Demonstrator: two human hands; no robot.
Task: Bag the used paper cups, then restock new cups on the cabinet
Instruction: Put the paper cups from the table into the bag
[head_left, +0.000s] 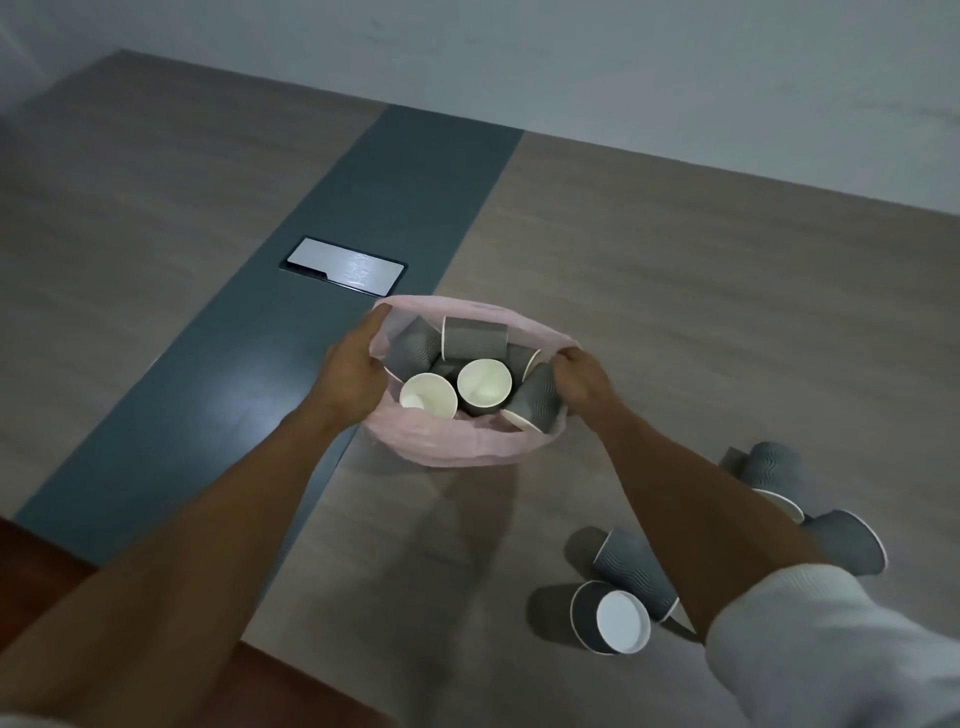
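right hand (579, 382), left hand (353, 371) each closed on pink bag (452, 444) rim; grey cups (483, 387) inside.

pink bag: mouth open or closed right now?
Open. Left hand and right hand hold the pink bag rim apart; grey cups show inside.
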